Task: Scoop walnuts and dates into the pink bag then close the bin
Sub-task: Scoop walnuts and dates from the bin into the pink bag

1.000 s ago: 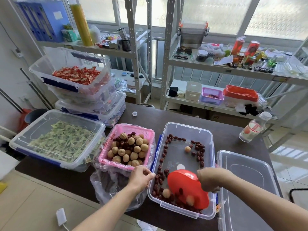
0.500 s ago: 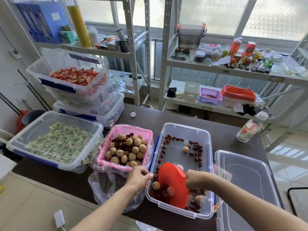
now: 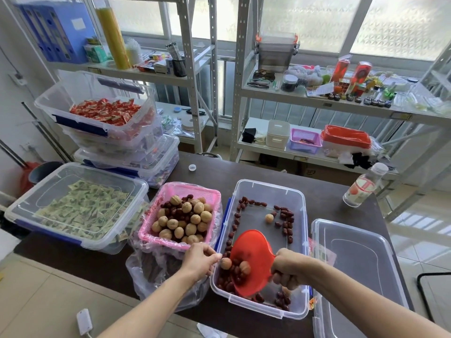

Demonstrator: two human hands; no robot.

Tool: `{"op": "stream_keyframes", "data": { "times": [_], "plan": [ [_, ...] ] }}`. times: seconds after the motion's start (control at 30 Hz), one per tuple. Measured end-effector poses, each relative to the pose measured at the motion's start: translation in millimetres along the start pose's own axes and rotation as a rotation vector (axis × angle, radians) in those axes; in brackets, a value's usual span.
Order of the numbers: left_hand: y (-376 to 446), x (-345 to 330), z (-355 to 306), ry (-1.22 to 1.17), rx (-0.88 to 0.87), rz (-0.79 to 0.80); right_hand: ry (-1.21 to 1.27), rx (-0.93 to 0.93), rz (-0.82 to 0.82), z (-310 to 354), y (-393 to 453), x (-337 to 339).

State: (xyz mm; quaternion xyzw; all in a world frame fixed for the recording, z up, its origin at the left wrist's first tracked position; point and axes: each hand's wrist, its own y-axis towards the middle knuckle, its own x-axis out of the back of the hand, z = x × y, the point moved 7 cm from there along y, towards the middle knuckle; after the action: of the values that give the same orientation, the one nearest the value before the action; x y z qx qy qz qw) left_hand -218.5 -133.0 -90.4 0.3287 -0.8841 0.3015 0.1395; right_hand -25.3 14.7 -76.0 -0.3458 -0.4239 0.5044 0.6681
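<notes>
Beyond the left hand [image 3: 199, 261], the pink bag [image 3: 156, 230] lines a pink basket [image 3: 185, 191] heaped with walnuts [image 3: 186, 222] and dates [image 3: 173, 211]; the basket's lower body is hidden by crumpled plastic. The left hand pinches the bag's near rim, fingers curled, forearm cut off by the bottom edge. Between the 2 hands, a red scoop [image 3: 253, 254] tilts over the clear bin [image 3: 302, 240], carrying 2 walnuts and several dates, and hides the bin contents beneath it. The right hand [image 3: 289, 270] is clenched around the scoop handle, which is concealed inside the fist. To its right, the bin lid [image 3: 361, 264] lies on the tabletop [image 3: 324, 191], partly cut off.
</notes>
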Motion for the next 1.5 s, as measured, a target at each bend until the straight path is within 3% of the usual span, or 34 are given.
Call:
{"op": "stream_keyframes", "data": {
  "times": [0.2, 0.33, 0.6, 1.0, 1.33, 1.5],
  "plan": [
    [0, -2, 0, -0.008, -0.009, 0.003, 0.175, 0.052, -0.099, 7, 11, -4],
    [0, 0, 1, -0.004, -0.008, -0.01, 0.201, 0.052, -0.036, 6, 8, -3],
    [4, 0, 7, 0.002, 0.006, 0.004, 0.077, 0.107, -0.028, 0, 2, -24],
    [3, -1, 6, -0.033, 0.004, 0.016, 0.391, 0.095, 0.189, -20, -7, 1],
    [1, -2, 3, -0.059, -0.013, 0.023, 0.347, 0.262, 0.069, 36, -42, 58],
    [-3, 0, 2, -0.128, -0.007, 0.047, 0.174, 0.318, -0.057, 89, -46, 67]
  ]
}}
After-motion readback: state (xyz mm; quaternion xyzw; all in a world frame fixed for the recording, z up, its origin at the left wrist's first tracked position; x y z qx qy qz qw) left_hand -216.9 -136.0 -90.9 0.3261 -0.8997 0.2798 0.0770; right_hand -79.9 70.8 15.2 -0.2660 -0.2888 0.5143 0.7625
